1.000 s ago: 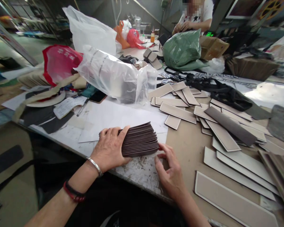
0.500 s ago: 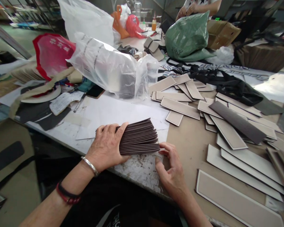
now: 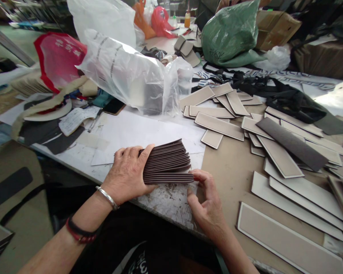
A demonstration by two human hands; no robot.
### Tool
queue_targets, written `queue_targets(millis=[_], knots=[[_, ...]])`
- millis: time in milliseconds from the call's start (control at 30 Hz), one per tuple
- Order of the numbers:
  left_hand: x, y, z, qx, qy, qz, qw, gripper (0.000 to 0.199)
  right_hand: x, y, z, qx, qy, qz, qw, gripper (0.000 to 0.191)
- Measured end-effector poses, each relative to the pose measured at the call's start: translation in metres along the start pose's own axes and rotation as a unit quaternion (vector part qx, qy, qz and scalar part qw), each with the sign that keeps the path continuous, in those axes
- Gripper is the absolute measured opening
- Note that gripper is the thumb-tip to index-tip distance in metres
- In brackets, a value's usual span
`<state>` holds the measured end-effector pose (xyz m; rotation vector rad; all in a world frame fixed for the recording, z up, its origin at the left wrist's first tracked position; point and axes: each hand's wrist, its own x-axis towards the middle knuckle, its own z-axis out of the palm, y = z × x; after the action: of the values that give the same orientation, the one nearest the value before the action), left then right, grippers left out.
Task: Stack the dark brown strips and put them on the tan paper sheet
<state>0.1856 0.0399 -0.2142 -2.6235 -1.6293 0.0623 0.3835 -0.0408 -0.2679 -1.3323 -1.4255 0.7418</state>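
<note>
- My left grip (image 3: 130, 167) is wrapped over the left part of the dark stack (image 3: 167, 158), thumb on the near side, fingers across the top. Proper hold, not just resting there.
- The stack sits between my two grips, by the near edge of the bench (image 3: 171, 203). Can't tell if its underside is fully down or a bit lifted.
- My right grip (image 3: 208, 199) isn't clutching anything: fingertip touching the right-hand end of the stack low down, thumb hanging apart just below.
- What's new: the gap by my right fingertip has opened up. A moment ago the layers fanned out pretty evenly, now a few lower strips (image 3: 170, 178) lie flat and close together, and the rest tilt up above them.
- What that means, I reckon: those few now read as their own little bunch at the right end, while my left grip keeps everything together at the other. Can't make out a count, the edges are too fine.
- Beyond the left grip there's white paper (image 3: 148, 125), then a clear bag (image 3: 137, 72).
- Right of my right grip is a brown sheet (image 3: 223, 179) with a long panel (image 3: 288, 238) on it; farther out, a loose dark strip (image 3: 291, 144) lies across a messy pile of beige panels (image 3: 219, 125).
</note>
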Motion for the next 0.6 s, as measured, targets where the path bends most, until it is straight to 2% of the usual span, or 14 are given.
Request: queue_targets(millis=[167, 400, 600], knots=[[0.000, 0.000, 0.000, 0.000, -0.001, -0.001, 1.000, 0.093, 0.001, -0.002, -0.001, 0.010, 0.005, 0.005, 1.000, 0.029], [0.000, -0.001, 0.000, -0.010, -0.005, -0.001, 1.000, 0.092, -0.001, 0.004, -0.004, 0.085, 0.023, 0.086, 0.992, 0.024], [0.000, -0.001, -0.001, -0.019, -0.003, 0.002, 1.000, 0.090, 0.012, -0.001, -0.011, 0.026, 0.006, 0.084, 0.996, 0.032]])
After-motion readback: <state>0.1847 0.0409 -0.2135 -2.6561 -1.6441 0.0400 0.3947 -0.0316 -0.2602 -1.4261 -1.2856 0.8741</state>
